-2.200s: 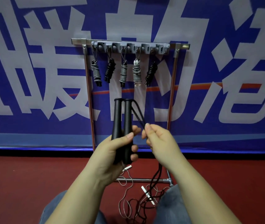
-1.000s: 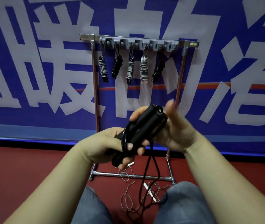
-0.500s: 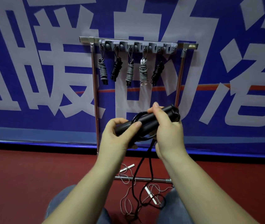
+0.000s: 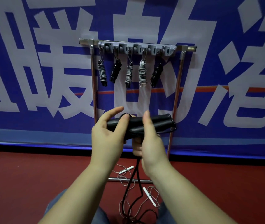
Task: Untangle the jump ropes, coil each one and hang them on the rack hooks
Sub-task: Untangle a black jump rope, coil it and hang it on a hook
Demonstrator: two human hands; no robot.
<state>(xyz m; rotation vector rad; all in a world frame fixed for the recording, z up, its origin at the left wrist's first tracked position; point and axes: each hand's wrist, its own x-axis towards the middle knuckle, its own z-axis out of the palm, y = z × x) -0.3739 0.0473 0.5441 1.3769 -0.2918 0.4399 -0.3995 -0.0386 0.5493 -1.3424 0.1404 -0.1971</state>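
Note:
My left hand (image 4: 107,135) grips the left end of the two black jump-rope handles (image 4: 159,121), which lie side by side and roughly level in front of the rack. Its thumb presses on top of them and its index finger is lifted. My right hand (image 4: 151,143) curls over the middle of the handles, thumb up, and holds the black cord (image 4: 136,172) below them. A loop of cord passes round the handles' right end; the rest hangs to the floor. A thin white rope with white handles (image 4: 149,196) lies tangled with it there.
The metal rack (image 4: 86,41) stands against a blue banner, its grey hook strip (image 4: 136,49) carrying several coiled ropes (image 4: 102,73). The rack's base bar (image 4: 115,179) lies on the red floor. My knees show at the bottom edge.
The handles went from upright in my left hand to lying level. My right hand moved from pinching the cord beside them to winding it round them.

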